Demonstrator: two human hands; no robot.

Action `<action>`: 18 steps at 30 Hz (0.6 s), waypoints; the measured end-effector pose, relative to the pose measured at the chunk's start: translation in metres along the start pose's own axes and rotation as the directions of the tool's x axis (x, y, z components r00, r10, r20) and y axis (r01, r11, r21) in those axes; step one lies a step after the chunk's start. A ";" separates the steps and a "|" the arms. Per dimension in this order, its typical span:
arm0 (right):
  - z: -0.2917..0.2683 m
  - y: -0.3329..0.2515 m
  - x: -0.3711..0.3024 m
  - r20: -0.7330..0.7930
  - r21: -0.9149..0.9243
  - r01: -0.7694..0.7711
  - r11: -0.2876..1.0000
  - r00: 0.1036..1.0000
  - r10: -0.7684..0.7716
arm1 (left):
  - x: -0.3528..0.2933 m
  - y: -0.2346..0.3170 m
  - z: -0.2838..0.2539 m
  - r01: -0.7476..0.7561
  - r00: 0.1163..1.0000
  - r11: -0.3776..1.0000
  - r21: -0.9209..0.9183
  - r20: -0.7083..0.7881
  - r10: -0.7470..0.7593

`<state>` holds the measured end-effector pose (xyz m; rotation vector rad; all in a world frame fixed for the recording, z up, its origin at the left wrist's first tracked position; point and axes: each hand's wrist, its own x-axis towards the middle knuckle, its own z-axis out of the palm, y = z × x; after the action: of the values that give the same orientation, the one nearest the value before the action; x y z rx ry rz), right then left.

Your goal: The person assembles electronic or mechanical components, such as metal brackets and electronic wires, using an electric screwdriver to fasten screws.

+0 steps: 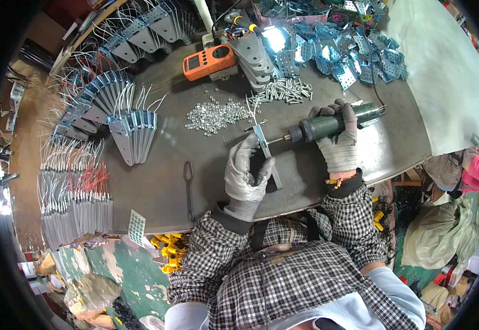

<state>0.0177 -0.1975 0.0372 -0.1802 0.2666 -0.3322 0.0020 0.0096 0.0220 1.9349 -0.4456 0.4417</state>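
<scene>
My gloved left hand (244,175) is closed on a narrow grey metal plate with a blue-tinted bracket (261,138) at its upper end, held on edge over the bench. White wires rise from its top. My right hand (339,142), also gloved, wraps round a dark green electric screwdriver (323,128) lying nearly level. The tool's bit points left and reaches the bracket; whether it sits in a screw head is too small to tell. Just beyond the bracket lie a pile of small nuts (213,116) and a heap of screws (289,91).
An orange meter (210,61) stands behind the nuts, beside stacked grey plates (252,59). Loose perforated brackets (349,55) fill the back right. Finished-looking plate assemblies (132,137) and wired flat strips (77,214) line the left. A dark metal wrench-like tool (189,190) lies nearer me.
</scene>
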 end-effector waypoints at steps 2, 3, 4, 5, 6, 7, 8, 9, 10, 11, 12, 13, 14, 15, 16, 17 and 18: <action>-0.002 0.004 -0.005 0.062 -0.221 0.119 0.968 0.992 -0.108 | -0.004 0.000 0.004 -0.087 0.996 0.986 0.144 -0.020 0.091; -0.004 0.004 -0.004 0.062 -0.220 0.120 0.968 0.992 -0.109 | -0.005 0.003 0.004 -0.142 0.989 0.967 0.211 -0.020 0.149; -0.007 0.004 -0.003 0.064 -0.137 0.092 0.986 0.994 -0.084 | -0.006 0.005 0.004 -0.143 0.988 0.967 0.211 -0.020 0.151; -0.008 0.004 0.001 0.073 -0.051 0.066 0.997 0.995 -0.062 | -0.005 0.006 0.004 -0.096 0.995 0.982 0.161 -0.012 0.099; -0.010 0.004 0.004 0.080 -0.048 0.069 0.996 0.995 -0.065 | -0.003 0.006 0.004 -0.048 0.999 0.993 0.110 -0.001 0.048; -0.011 0.004 0.005 0.115 -0.031 0.051 0.998 0.992 -0.047 | 0.002 0.008 0.004 -0.055 0.998 0.992 0.109 -0.002 0.056; -0.010 0.003 0.005 0.147 -0.017 0.030 0.999 0.989 -0.027 | 0.007 0.011 0.002 -0.019 1.000 0.994 0.106 0.011 0.018; -0.003 0.004 0.003 0.102 0.002 0.012 1.000 0.995 -0.012 | 0.011 0.012 0.002 0.017 0.999 0.995 0.103 0.025 -0.020; -0.004 0.006 0.007 0.103 0.002 0.015 1.000 0.995 -0.015 | 0.012 0.005 0.006 0.015 1.000 0.995 0.101 0.026 -0.017; -0.002 0.009 0.008 0.147 0.075 -0.009 0.997 0.989 -0.002 | 0.012 0.001 0.008 0.389 0.920 0.779 -0.493 0.160 -0.358; 0.002 0.012 0.008 0.190 0.145 -0.036 0.989 0.982 0.007 | 0.013 0.000 0.009 0.587 0.737 0.140 -0.797 0.454 -0.501; 0.006 0.012 0.009 0.156 0.132 -0.026 0.991 0.988 0.005 | 0.013 0.001 0.017 0.566 0.736 0.142 -0.812 0.420 -0.532; 0.004 0.012 0.012 0.156 0.132 -0.024 0.991 0.988 0.003 | 0.016 0.004 0.018 0.567 0.735 0.142 -0.811 0.421 -0.531; 0.000 0.012 0.016 0.157 0.139 -0.023 0.990 0.988 0.001 | 0.019 0.006 0.019 0.604 0.667 0.079 -0.793 0.449 -0.595; -0.001 0.012 0.018 0.158 0.145 -0.023 0.989 0.987 0.000 | 0.021 0.007 0.020 0.634 0.592 0.013 -0.773 0.475 -0.652; 0.000 0.013 0.019 0.172 0.153 -0.033 0.988 0.985 0.006 | 0.019 0.002 0.020 0.631 0.594 0.016 -0.776 0.470 -0.652; -0.001 0.013 0.019 0.173 0.154 -0.035 0.987 0.985 0.008 | 0.014 -0.007 0.020 0.595 0.639 -0.031 -0.803 0.495 -0.589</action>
<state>0.0386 -0.1917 0.0287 -0.0507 0.0710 -0.3130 0.0196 -0.0076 0.0161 0.6980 0.2183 -0.4221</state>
